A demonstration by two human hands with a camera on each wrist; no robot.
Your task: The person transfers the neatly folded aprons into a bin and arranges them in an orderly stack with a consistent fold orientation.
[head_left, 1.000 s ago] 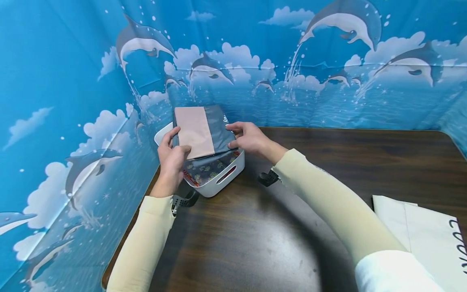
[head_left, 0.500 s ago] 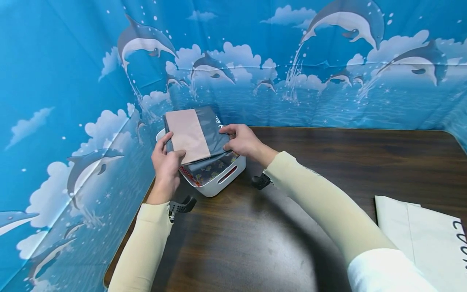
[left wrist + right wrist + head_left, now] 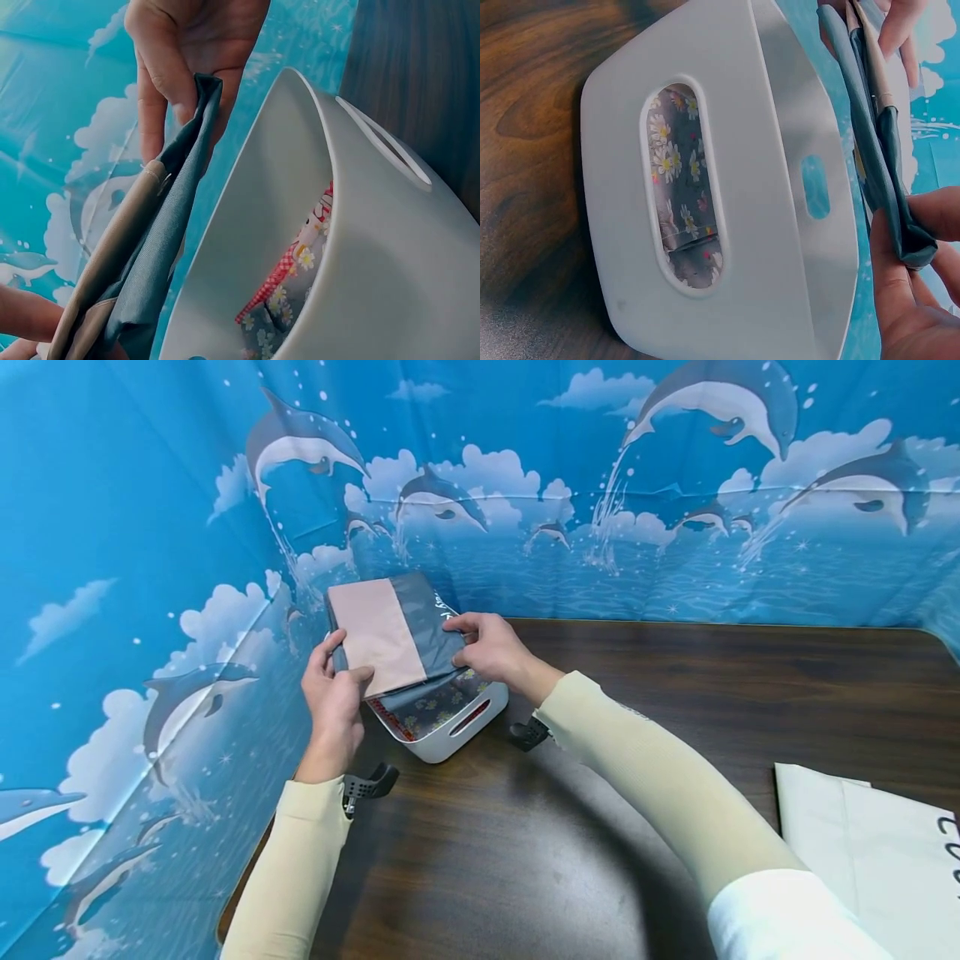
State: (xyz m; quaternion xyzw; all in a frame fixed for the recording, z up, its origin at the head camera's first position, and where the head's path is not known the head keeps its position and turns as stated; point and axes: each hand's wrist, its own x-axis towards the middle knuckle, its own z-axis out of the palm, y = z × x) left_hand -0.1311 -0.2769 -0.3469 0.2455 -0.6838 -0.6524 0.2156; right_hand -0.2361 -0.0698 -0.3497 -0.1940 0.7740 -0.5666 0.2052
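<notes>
Cream sleeves [image 3: 288, 877] cover both of the person's forearms, nearest the head camera. Low on the right, a folded off-white cloth [image 3: 847, 852] with dark lettering lies on the dark wood-grain table [image 3: 465, 843]. Black straps [image 3: 371, 783] at both wrists.

Left hand [image 3: 335, 702]: thumb on the pink face of a folded fabric bundle [image 3: 378, 635], fingers round its left edge; holding. Right hand [image 3: 495, 647]: pinches the opposite, grey-blue edge between thumb and fingers; pale lettering just beside the fingertips. Bundle is in the air over a white basket [image 3: 438, 747], apart from its rim in both wrist views. Inside the basket, a grey floral fabric [image 3: 442, 703] with red checked trim, also visible through the slot handle.

Farthest: blue backdrop [image 3: 480, 410], printed with leaping dolphins, clouds and water, behind the table.
</notes>
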